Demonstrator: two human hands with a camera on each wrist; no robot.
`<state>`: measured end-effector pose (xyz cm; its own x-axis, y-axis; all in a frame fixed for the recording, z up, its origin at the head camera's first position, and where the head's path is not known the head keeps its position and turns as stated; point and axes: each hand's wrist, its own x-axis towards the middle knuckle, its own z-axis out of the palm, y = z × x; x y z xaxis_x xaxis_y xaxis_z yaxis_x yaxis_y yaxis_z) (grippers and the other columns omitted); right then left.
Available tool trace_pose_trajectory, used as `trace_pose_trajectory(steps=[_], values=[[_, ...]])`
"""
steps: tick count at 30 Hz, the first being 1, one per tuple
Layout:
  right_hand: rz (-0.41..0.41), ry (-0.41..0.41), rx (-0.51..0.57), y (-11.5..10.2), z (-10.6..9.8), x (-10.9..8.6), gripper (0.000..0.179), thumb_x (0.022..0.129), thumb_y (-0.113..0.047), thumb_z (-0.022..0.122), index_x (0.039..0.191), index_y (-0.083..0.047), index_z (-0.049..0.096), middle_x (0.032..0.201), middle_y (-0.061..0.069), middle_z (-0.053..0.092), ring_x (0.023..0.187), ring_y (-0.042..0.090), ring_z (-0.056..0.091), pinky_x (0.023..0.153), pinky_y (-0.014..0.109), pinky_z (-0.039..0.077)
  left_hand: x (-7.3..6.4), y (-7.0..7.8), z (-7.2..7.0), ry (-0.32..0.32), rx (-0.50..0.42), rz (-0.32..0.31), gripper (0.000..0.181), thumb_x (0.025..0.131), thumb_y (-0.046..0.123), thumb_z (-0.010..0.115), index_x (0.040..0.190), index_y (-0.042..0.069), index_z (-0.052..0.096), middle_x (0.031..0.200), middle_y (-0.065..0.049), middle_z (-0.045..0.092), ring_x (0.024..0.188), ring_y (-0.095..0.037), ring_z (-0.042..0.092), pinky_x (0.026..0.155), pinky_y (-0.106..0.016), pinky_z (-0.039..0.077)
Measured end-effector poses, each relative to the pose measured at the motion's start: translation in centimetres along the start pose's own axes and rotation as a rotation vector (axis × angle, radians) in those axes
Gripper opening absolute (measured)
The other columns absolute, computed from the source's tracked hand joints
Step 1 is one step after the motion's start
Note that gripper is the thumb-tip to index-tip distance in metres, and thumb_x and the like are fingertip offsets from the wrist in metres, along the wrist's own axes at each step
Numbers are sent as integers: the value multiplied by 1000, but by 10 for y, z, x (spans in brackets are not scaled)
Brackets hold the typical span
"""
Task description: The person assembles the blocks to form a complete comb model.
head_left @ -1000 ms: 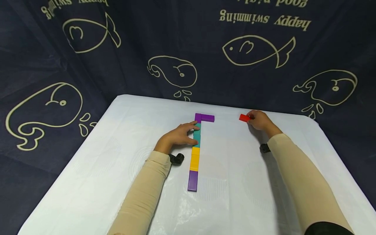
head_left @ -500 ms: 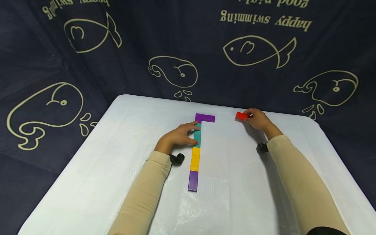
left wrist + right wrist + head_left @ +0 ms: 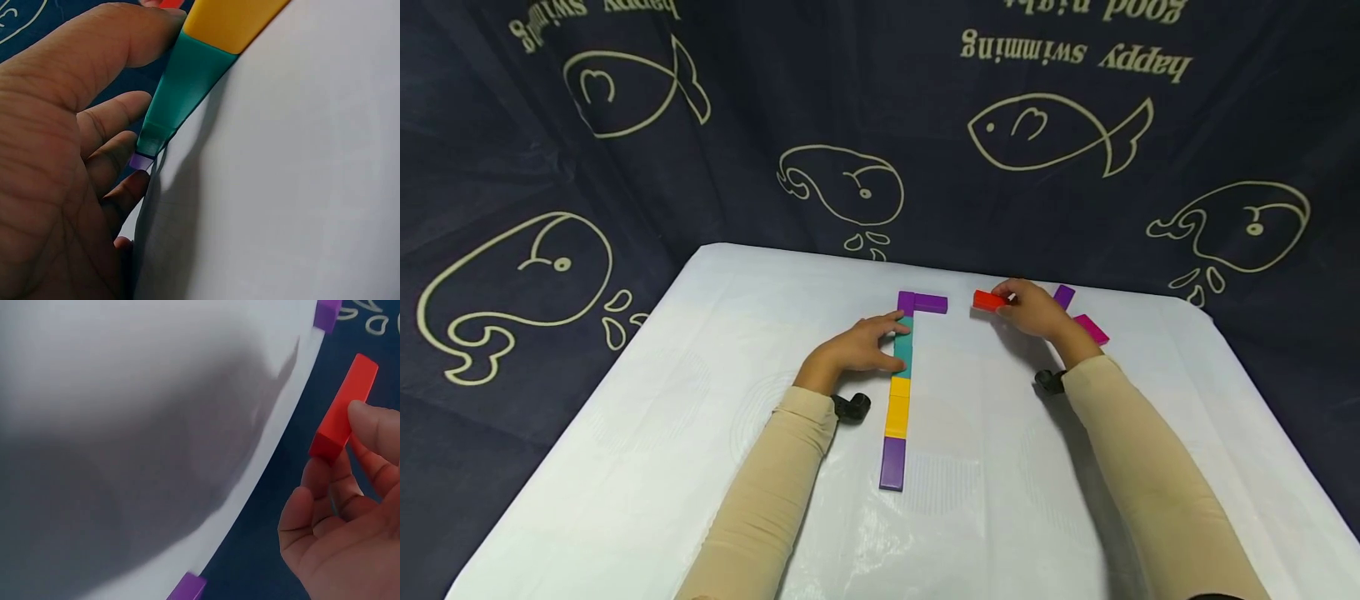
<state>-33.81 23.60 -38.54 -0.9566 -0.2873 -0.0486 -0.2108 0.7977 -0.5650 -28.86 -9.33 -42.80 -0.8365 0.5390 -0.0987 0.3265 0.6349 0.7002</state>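
Observation:
My right hand (image 3: 1037,312) pinches a red block (image 3: 987,301) between thumb and fingers; in the right wrist view the red block (image 3: 345,409) sticks out past the thumb tip, seemingly raised off the table. My left hand (image 3: 857,343) rests against the teal part (image 3: 903,343) of a row of blocks, thumb and fingers spread along it. Below the teal, the row continues with a yellow part (image 3: 898,407) and a purple block (image 3: 892,463) at its near end. At the far end, a purple block (image 3: 906,302) meets another purple block (image 3: 931,304) laid crosswise, pointing right towards the red one.
Behind the right hand lie a loose purple block (image 3: 1063,296) and a magenta block (image 3: 1091,329). All rest on a white-covered table (image 3: 970,517). A dark curtain (image 3: 925,100) with whale and fish outlines hangs directly beyond the table's far edge.
My right hand has carried the red block left, towards the crosswise purple block. Its movement uncovers the loose purple and magenta blocks. The left hand has stayed in place.

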Motion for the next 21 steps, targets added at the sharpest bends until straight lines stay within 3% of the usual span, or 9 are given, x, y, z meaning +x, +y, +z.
trace_pose_trajectory(steps=[9,21], values=[[-92,17,-17,-19,18,2,27,95,-2,58,122,1,61,121,20,56,105,36,51,92,47,45,0,2,0,1,7,-14,66,81,31,80,141,21,56,163,7,22,150,-26,14,121,-50,9],[-77,-15,6,-42,37,0,26,94,-2,60,119,-1,63,117,18,58,103,33,52,92,47,47,-2,3,-1,-3,5,-18,65,81,31,80,141,21,56,163,6,23,150,-26,17,121,-50,11]])
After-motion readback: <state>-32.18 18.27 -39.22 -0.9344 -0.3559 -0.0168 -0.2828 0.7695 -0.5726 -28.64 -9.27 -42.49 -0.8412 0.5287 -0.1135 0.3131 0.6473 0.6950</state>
